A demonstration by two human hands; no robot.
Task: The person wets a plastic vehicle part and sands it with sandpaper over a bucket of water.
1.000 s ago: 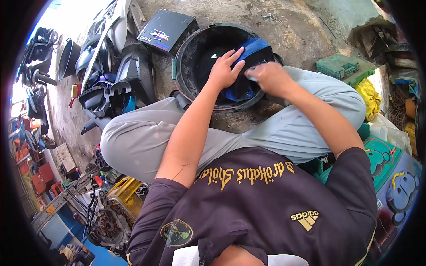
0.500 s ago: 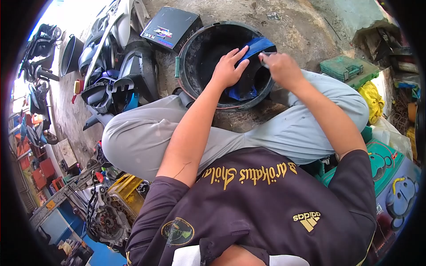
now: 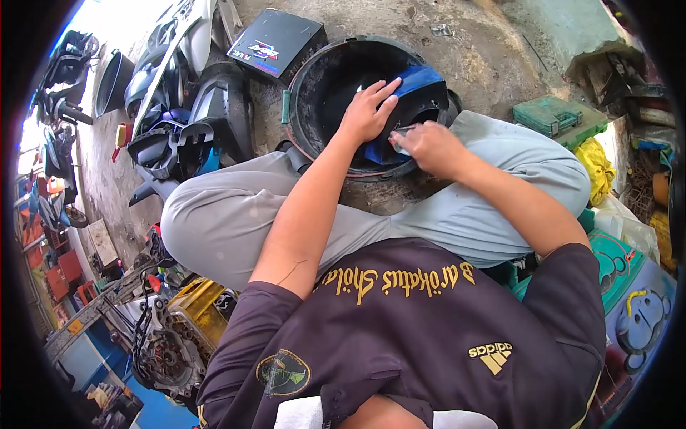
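Note:
A motorcycle body panel, black with blue strips (image 3: 420, 77), lies tilted inside a round black tub (image 3: 304, 93) between my knees. My left hand (image 3: 368, 112) rests on the panel's upper side with its fingers stretched and spread. Lower down over the panel, my right hand (image 3: 432, 149) is closed around a small pale item with a bit of red at its end. Motion blur and my fingers hide what kind of item it is. The tub's bottom is mostly dark and hidden by the panel.
Behind the tub stands a black box (image 3: 279, 43) with printed lettering. Motorcycle fairings (image 3: 214, 118) lie to the left, an engine (image 3: 168, 350) at lower left. On the right are a green case (image 3: 549, 116) and a yellow bag (image 3: 594, 164).
My right hand has moved down and left, from the panel's upper right toward its lower part. My left hand stays in about the same place, and the panel has shifted slightly.

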